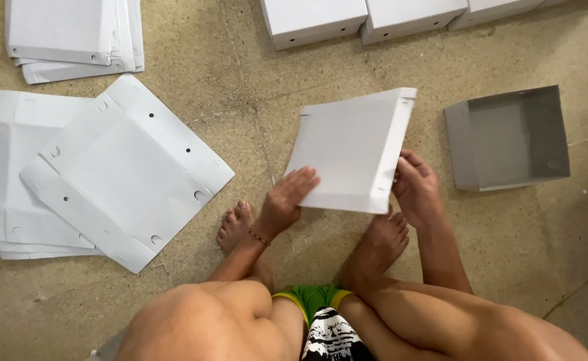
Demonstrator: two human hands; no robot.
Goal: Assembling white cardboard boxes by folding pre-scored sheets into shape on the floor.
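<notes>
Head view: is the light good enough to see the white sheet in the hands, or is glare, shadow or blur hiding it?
Head view: soft, even light, no hard glare; the white cardboard sheet is bright with faint creases; left hand and right hand are sharp, no motion blur; the grey open box looks dim inside; only soft shadows on the floor.

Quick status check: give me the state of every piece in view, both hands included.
white cardboard sheet: partly folded, right flap raised
left hand: open, flat on sheet's lower left edge
right hand: gripping the raised flap
grey box: assembled, open, empty
flat blanks: unfolded, stacked on floor
folded pieces: piled, top left
white boxes: assembled, in a row
</notes>
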